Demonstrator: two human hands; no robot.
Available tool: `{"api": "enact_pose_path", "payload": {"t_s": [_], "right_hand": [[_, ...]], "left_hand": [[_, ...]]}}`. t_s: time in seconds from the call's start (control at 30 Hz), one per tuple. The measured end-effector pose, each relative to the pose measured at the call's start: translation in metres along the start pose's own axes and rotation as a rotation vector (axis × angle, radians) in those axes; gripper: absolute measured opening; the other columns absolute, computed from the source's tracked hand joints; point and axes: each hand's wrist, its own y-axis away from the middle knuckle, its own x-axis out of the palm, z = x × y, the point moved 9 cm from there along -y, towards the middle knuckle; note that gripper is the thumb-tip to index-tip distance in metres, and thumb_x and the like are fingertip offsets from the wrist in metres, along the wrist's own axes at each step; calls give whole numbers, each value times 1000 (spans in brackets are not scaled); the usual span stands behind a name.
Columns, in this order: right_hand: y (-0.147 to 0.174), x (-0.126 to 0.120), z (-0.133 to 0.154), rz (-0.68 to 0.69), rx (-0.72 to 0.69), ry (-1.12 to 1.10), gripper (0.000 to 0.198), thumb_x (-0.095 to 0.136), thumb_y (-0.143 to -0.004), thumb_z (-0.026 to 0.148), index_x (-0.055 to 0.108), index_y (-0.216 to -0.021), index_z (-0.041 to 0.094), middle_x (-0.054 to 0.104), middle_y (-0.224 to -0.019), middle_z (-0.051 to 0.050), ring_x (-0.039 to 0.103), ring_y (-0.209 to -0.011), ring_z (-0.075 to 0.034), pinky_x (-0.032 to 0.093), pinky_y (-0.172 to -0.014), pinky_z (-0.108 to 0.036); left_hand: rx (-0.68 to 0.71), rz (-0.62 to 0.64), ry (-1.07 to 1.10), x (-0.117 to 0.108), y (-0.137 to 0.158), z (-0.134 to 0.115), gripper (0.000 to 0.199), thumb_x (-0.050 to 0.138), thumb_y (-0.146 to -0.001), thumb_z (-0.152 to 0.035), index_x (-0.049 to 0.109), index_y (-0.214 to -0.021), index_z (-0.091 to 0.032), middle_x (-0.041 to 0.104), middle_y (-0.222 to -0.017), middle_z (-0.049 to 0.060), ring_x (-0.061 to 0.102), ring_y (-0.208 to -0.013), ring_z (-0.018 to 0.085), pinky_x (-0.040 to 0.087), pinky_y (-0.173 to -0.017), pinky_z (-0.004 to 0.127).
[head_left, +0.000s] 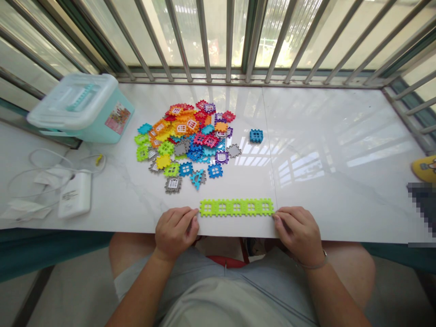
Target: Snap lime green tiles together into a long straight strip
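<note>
A strip of several lime-green interlocking window tiles lies flat along the front of the white table, its toothed edges facing front and back. At its left end is my left hand, closed, with the index fingertip against the end tile. My right hand is closed at the other end, thumb and fingertips at the strip's corner. Behind the strip spreads a heap of colourful interlocking tiles, many with window cut-outs. A stack of dark blue window tiles stands apart to the right of the heap.
A teal storage box with a translucent lid stands at the back left. Nearer on that side are a white power bank, a cable and crumpled paper. A yellow object sits at the right edge. Metal window bars close off the back.
</note>
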Motion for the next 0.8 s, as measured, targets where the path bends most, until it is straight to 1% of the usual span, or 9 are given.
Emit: {"api": "enact_pose_path", "payload": {"t_s": [0.4, 0.8], "right_hand": [[1, 0, 0, -8, -14, 0, 7, 73, -99, 18, 72, -101, 25, 77, -105, -5, 68, -95, -24, 49, -90, -43], [1, 1, -1, 1, 2, 2, 4, 71, -100, 21, 73, -100, 25, 78, -105, -5, 69, -96, -24, 50, -90, -43]], "left_hand": [[1, -2, 6, 0, 1, 0, 29, 72, -93, -13, 76, -120, -25, 81, -108, 7, 74, -94, 26, 56, -89, 44], [7, -10, 7, -1, 0, -2, 30, 73, -93, -12, 75, -120, -25, 81, -107, 7, 74, -93, 27, 56, -89, 44]]}}
